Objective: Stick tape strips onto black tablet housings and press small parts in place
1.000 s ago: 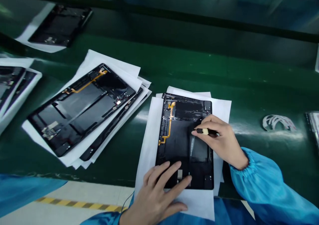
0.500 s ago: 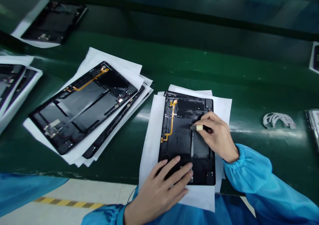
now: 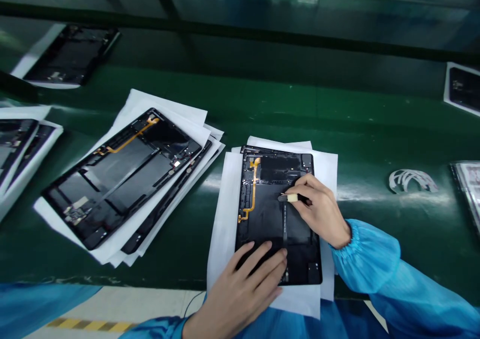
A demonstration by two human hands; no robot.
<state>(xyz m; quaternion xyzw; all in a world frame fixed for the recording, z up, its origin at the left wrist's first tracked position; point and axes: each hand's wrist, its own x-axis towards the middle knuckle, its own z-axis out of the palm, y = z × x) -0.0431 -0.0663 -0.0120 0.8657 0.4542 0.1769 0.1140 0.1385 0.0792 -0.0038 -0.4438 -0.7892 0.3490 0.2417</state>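
A black device housing [image 3: 268, 229] lies on white sheets [image 3: 221, 219] in front of me, with an orange flex cable [image 3: 254, 189] along its left side and a dark strip [image 3: 284, 229] running down it. My left hand [image 3: 243, 289] rests on the lower part of the housing with its fingers spread. My right hand [image 3: 318, 209] pinches a small connector piece [image 3: 291, 197], pale with a dark tip, over the housing near the top of the dark strip.
Stacked housings with white sheets [image 3: 123, 174] lie to the left, and others [image 3: 22, 144] at the far left. Another housing [image 3: 71, 54] sits at the back left. White curved strips [image 3: 412, 180] and a framed item [image 3: 467, 184] are on the right. A blue sleeve [image 3: 41, 304] shows at lower left.
The view has shifted a little, so more of the back right housing shows. The connector piece in my right hand has moved slightly left with the view. My left hand stays on the housing.
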